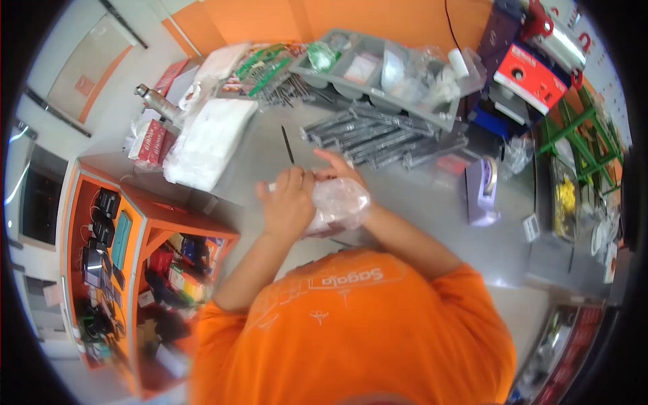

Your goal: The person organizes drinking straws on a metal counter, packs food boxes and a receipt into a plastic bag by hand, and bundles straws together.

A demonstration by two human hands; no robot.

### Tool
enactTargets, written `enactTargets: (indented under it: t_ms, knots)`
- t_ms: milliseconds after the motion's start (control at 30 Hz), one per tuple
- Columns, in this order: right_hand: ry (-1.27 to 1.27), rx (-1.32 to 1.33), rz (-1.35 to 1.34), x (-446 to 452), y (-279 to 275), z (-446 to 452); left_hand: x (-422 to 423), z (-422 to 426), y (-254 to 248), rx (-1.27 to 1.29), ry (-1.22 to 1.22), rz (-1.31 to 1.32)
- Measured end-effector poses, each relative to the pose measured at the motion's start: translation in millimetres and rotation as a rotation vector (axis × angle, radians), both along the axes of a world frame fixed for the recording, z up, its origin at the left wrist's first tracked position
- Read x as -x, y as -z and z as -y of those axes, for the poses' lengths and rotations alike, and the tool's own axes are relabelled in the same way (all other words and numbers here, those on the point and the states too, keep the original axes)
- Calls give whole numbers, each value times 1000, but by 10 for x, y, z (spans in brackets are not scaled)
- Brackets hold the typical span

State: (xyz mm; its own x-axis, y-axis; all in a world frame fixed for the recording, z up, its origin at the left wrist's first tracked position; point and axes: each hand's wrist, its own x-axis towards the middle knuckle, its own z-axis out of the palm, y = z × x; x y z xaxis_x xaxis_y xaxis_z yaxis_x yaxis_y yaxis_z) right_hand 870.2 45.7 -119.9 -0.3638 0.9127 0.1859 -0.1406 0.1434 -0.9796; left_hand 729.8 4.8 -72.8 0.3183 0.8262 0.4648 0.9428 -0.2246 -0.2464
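In the head view, both of my hands are at a clear plastic-wrapped bundle close to my chest, above the front of the grey metal table. My left hand is closed against the bundle's left side, fingers bent. My right hand curves around its far side, with one finger stretched out and the others partly hidden by the plastic. What is inside the wrap cannot be made out. A thin dark rod lies just beyond my left fingers; its near end is hidden.
Long plastic-wrapped metal parts lie beyond my hands, before a grey divided tray. White foam sheets and a metal bottle are at the left. A tape dispenser stands right. An orange shelf stands left of the table.
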Motion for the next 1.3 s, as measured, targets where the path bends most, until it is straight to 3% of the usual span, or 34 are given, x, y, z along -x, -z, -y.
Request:
enactTargets:
  t_ms: [33, 167, 233, 267, 333, 433, 500, 600, 667, 733, 767, 833, 867, 933, 1000, 1100, 1200, 1267, 1300]
  knots:
    - [-62, 88, -68, 7, -21, 3, 4, 1, -24, 104, -23, -21]
    - [-81, -90, -47, 30, -11, 25, -39, 21, -124, 171, -59, -43]
    - [-117, 158, -227, 54, 82, -48, -102, 27, -210, 267, -33, -62]
    - [-154, 120, -224, 50, 97, -62, -126, 21, -215, 226, -67, -59]
    - [-226, 297, -437, 35, 124, -65, -144, 3, -171, 358, -81, 8]
    - [-270, 271, -404, 17, 138, -54, -110, 51, -230, 317, -30, -4]
    - [-138, -7, -93, 9, 152, -83, -121, 39, -273, 367, -43, 12]
    - [-132, 53, -141, 21, 195, -124, -114, -37, -285, 473, 23, 50]
    - [-94, 17, -134, -16, 859, -521, -15, -150, -206, 511, 62, 76]
    - [195, -208, 393, -64, -78, 4, 165, -327, -32, 758, 214, 580]
    - [198, -203, 396, -158, -173, 138, 175, -343, 102, 763, 217, 582]
    - [600, -855, 308, -215, -279, 221, 187, -376, 231, 1010, -129, 1029]
    - [611, -849, 298, -227, -407, 306, 189, -400, 229, 1012, -133, 1014]
    - [70, -1096, 514, -246, -520, 559, 43, -237, 167, 961, -31, 1208]
    - [127, -1077, 507, -182, -261, 568, -33, -116, 242, 992, 82, 1512]
    - [135, -1059, 499, -180, -181, 528, -74, -153, 493, 854, 96, 1536]
    - [119, -1080, 524, -147, -145, 537, -80, -109, 437, 897, 38, 1507]
    - [186, -755, 416, -159, -79, 538, -56, -37, 218, 974, 0, 1531]
    - [166, -386, 275, -161, -36, 535, -75, -23, 183, 1046, -22, 1545]
